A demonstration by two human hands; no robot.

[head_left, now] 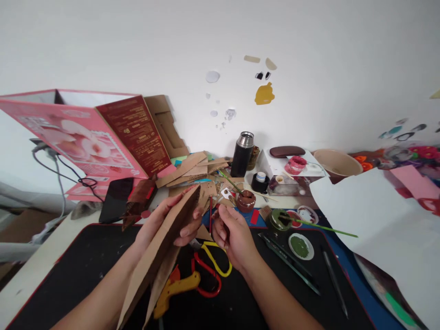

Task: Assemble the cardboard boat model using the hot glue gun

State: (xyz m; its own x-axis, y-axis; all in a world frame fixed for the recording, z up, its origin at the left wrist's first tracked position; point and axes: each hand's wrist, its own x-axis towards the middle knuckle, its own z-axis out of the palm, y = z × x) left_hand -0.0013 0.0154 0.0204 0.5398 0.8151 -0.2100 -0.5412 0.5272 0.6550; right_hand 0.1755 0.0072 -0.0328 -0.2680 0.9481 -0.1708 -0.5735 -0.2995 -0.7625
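My left hand (172, 220) is closed on a long piece of brown cardboard (154, 261), thumb on one face and fingers wrapped over the other; the piece slants down toward me. My right hand (231, 231) is closed in a pinch around a thin red stick (211, 215), perhaps a brush or pencil, held nearly upright right beside the cardboard's upper edge. Below the hands on the black mat (68, 270) lie yellow-handled scissors (215, 256), red-handled scissors (206, 282) and a yellow-orange tool (175, 286).
A brown paint pot (246, 200) and a green pot with a green brush (280, 219) stand behind my right hand. A black flask (242, 154), cardboard scraps (192, 169), a pink box (85, 137) and a large white sheet (378, 215) crowd the table.
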